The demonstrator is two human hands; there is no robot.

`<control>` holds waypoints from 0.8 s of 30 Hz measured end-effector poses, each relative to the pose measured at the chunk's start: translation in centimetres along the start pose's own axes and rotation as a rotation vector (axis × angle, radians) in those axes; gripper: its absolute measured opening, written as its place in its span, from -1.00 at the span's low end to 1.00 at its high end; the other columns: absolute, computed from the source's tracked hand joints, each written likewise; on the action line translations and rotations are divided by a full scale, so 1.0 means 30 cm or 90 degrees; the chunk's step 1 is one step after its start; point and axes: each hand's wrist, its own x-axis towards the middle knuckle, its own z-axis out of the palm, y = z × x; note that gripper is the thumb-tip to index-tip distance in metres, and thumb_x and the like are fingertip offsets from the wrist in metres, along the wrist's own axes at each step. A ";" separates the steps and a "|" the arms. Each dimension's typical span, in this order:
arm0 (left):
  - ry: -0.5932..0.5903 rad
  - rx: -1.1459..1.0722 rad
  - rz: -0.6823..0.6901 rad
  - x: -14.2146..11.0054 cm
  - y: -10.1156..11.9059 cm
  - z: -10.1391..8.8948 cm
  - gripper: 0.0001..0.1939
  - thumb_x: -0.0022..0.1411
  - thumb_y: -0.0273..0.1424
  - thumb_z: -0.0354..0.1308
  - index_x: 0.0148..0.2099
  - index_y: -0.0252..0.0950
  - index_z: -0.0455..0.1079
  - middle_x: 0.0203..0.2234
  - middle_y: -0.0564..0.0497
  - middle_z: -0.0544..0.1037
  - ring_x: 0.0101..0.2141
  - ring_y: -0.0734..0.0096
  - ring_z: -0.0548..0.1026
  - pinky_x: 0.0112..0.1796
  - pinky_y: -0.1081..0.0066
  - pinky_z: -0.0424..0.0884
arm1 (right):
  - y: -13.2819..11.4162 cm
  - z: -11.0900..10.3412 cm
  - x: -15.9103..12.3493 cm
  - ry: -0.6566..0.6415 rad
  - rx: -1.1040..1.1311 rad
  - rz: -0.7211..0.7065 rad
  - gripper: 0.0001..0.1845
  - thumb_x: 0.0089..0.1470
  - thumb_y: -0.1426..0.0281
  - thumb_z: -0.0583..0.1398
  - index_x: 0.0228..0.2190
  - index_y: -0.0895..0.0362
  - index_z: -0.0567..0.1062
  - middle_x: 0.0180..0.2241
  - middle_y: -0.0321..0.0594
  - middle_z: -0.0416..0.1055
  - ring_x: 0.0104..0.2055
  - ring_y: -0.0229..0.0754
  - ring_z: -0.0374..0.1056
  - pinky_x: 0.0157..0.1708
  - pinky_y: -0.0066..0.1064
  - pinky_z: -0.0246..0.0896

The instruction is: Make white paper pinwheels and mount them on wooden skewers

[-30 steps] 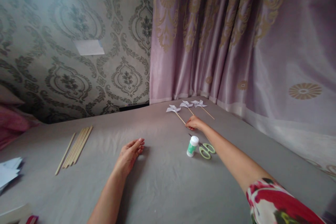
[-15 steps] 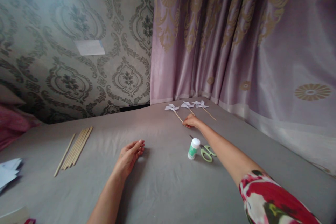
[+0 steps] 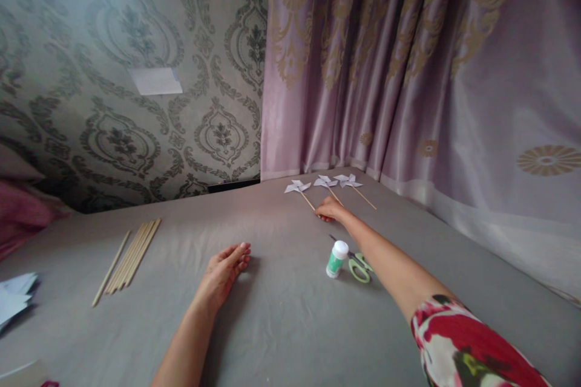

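Toward the far edge of the surface, my right hand (image 3: 329, 210) is closed around the lower end of the stick of the leftmost white paper pinwheel (image 3: 298, 187), which lies flat. A second pinwheel (image 3: 325, 182) lies just beyond that hand, its stick partly hidden behind it. On its right is a third pinwheel (image 3: 348, 181). My left hand (image 3: 226, 272) rests on the cloth with fingers loosely curled together and nothing seen in them. Under my right forearm are a glue stick (image 3: 336, 260), upright with its white cap on, and green-handled scissors (image 3: 360, 269), partly covered by the arm.
Several wooden sticks (image 3: 135, 257) lie side by side on the left, one slightly apart. White paper pieces (image 3: 17, 296) are at the left edge. The surface has a grey cloth (image 3: 290, 332). A patterned wall (image 3: 218, 72) and a purple curtain (image 3: 299, 103) stand behind.
Hardly anything differs. My right hand stays at the stick of the leftmost pinwheel, and the view has shifted very slightly. My left hand has not moved.
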 end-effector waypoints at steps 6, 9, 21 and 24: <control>-0.006 0.004 0.000 0.000 0.002 -0.001 -0.97 0.12 -0.57 0.24 -0.37 -0.45 0.49 -0.47 -0.05 0.54 -0.57 0.62 0.47 -0.52 0.65 0.43 | 0.008 -0.004 0.002 0.013 -0.030 -0.018 -0.77 0.19 0.29 0.18 -0.32 0.24 0.46 -0.42 -0.30 0.42 -0.48 -0.35 0.35 -0.49 -0.47 0.33; -0.005 0.004 -0.001 0.000 0.002 0.000 -0.98 0.10 -0.57 0.26 -0.37 -0.44 0.49 -0.46 -0.05 0.55 -0.56 0.62 0.47 -0.52 0.65 0.43 | 0.010 -0.005 -0.001 0.024 -0.037 -0.030 -0.76 0.18 0.29 0.19 -0.39 0.24 0.46 -0.48 -0.33 0.41 -0.53 -0.37 0.32 -0.52 -0.49 0.29; -0.004 0.012 0.004 0.004 0.003 0.000 -0.97 0.08 -0.56 0.28 -0.37 -0.44 0.49 -0.47 -0.05 0.56 -0.58 0.62 0.47 -0.53 0.65 0.42 | 0.018 -0.001 0.006 0.042 -0.041 -0.053 -0.74 0.12 0.35 0.23 -0.54 0.22 0.43 -0.66 -0.43 0.34 -0.67 -0.39 0.24 -0.57 -0.51 0.24; -0.002 0.009 0.002 0.003 0.003 0.000 -0.99 0.10 -0.57 0.27 -0.37 -0.44 0.49 -0.46 -0.06 0.56 -0.57 0.62 0.47 -0.52 0.65 0.43 | 0.022 0.000 0.014 0.044 -0.040 -0.051 -0.76 0.11 0.35 0.23 -0.54 0.21 0.43 -0.66 -0.43 0.35 -0.67 -0.39 0.25 -0.57 -0.51 0.24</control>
